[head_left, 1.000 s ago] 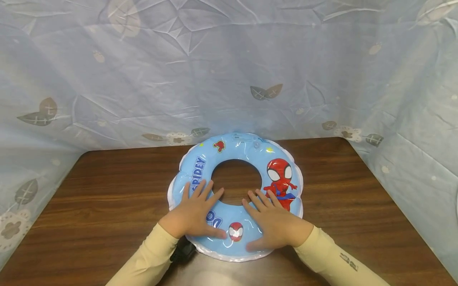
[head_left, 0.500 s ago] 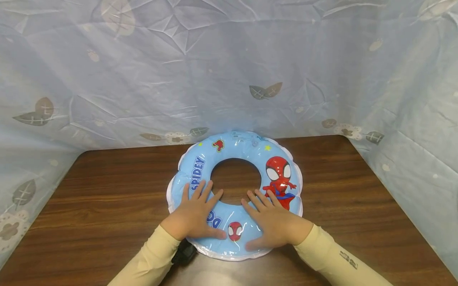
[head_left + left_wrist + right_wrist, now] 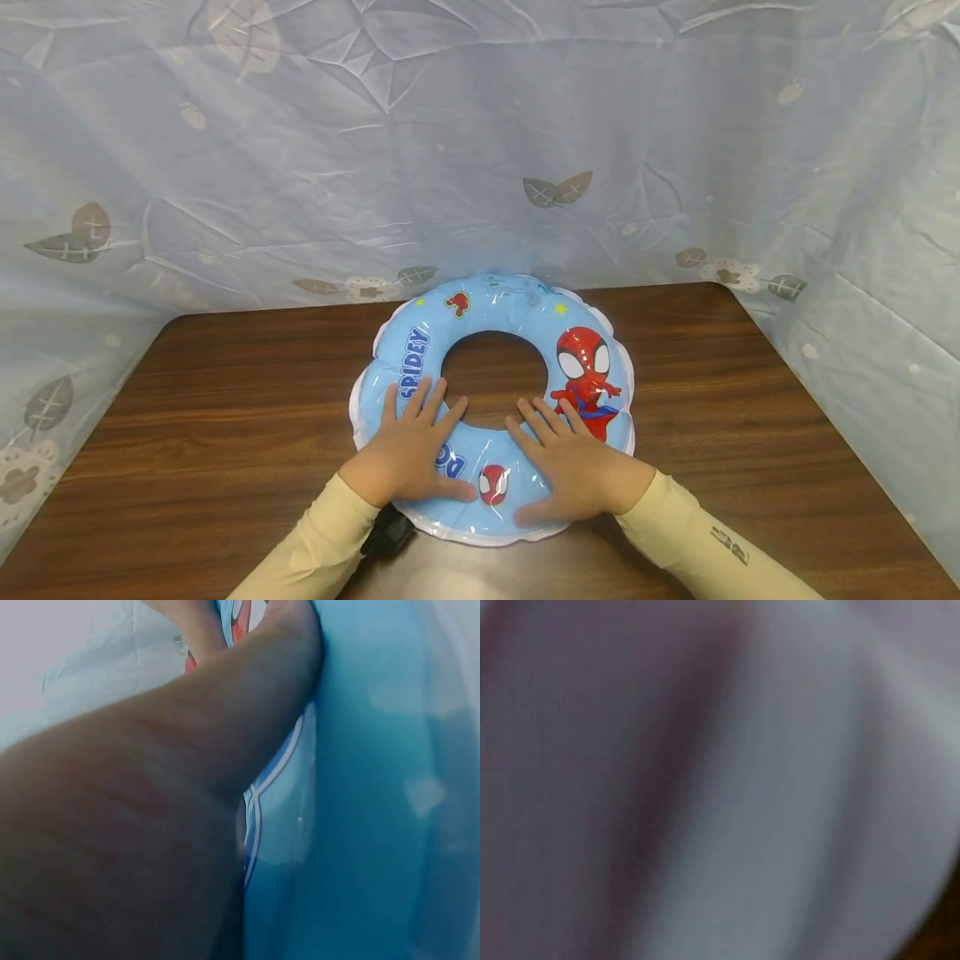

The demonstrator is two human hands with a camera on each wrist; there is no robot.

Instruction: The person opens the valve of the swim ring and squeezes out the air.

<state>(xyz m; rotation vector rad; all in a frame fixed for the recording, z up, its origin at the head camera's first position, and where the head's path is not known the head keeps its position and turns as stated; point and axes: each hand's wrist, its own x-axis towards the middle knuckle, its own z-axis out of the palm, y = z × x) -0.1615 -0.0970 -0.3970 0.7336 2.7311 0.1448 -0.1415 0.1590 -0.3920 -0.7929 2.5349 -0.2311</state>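
A light blue inflatable swim ring (image 3: 480, 517) with a white scalloped edge lies flat on the wooden table, printed with red cartoon figures and the word SPIDEY. Spread across its near left part is my left hand (image 3: 408, 450), fingers straight and pointing away from me. My right hand (image 3: 581, 467) rests likewise on the near right part, its fingertips close to the red figure's legs. Both palms face down. In the left wrist view the left hand (image 3: 150, 765) covers much of the ring's blue surface (image 3: 367, 825). The right wrist view is too blurred to read.
The dark brown wooden table (image 3: 225, 408) extends on both sides of the ring. Pale blue fabric (image 3: 465, 150) with leaf prints hangs behind and at the sides. A black object (image 3: 386, 532) sits by my left wrist, partly hidden.
Both hands stay in place on the ring. The head view has shifted very slightly.
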